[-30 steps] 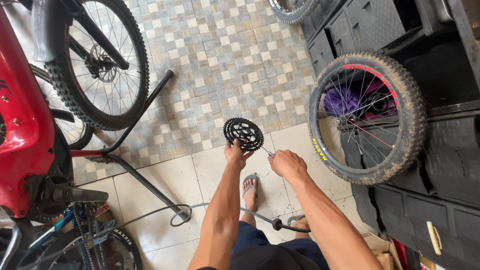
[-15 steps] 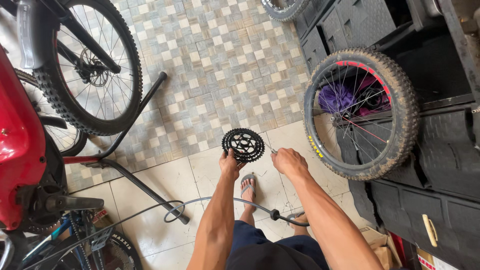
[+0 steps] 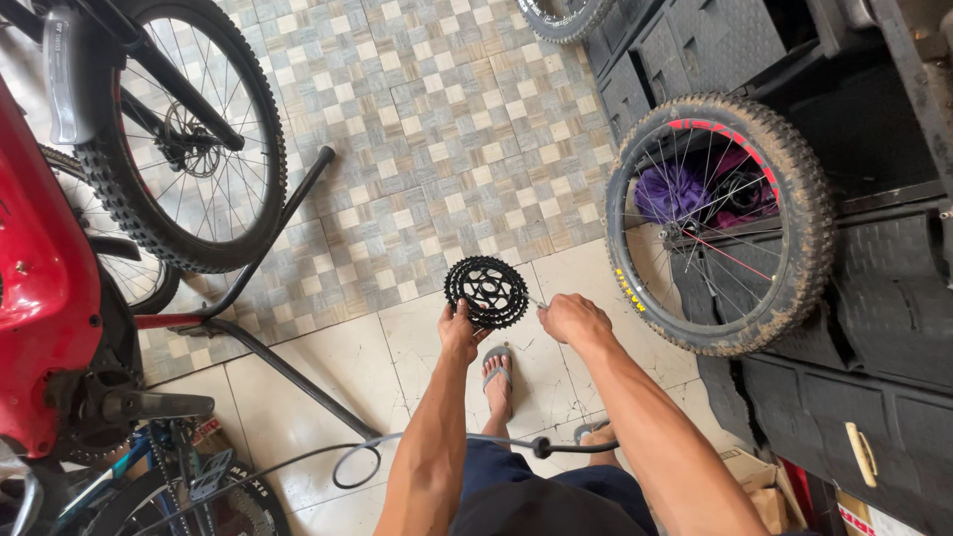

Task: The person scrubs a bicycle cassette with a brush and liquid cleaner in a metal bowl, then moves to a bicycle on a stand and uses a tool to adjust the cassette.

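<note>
Cassette (image 3: 486, 291) is gripped at its near edge by the left hand (image 3: 461, 332). Right hand (image 3: 573, 320) is closed around a thin nozzle (image 3: 536, 302), mostly hidden. Hose (image 3: 427, 442) runs behind the forearms.

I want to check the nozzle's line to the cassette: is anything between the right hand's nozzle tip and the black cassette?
Nothing visible. The left hand holds the black cassette by its lower edge; the right hand aims the thin nozzle at its right side across a bare gap.
</note>
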